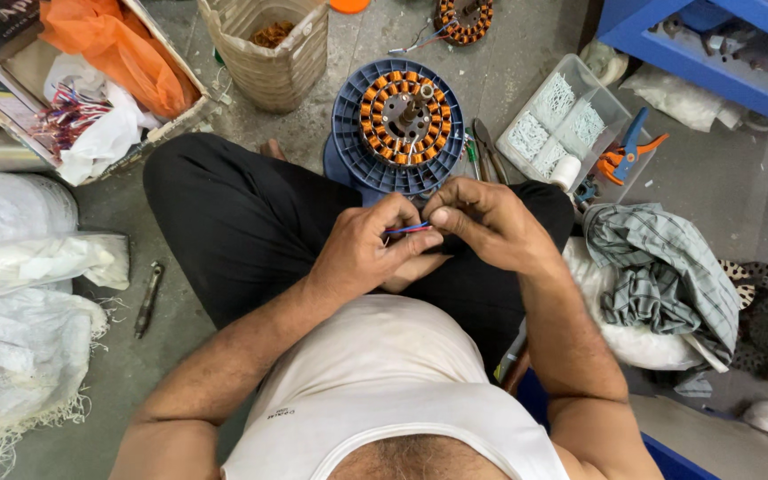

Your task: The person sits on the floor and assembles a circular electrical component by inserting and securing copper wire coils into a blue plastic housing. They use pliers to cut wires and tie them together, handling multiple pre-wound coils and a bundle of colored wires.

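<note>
Thin red and blue insulated wires point(408, 229) pinched between left hand point(366, 249) and right hand point(482, 222) fingertips; clear plastic compartment box point(620, 108) holds white, probably sleeve, pieces.

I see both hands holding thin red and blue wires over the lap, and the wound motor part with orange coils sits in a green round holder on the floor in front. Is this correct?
Not quite: the round holder is blue, not green, as the head view shows. The rest stands: the left hand and right hand pinch thin red and blue wires over the lap, and the motor part with orange coils sits in that holder on the floor in front.
</note>
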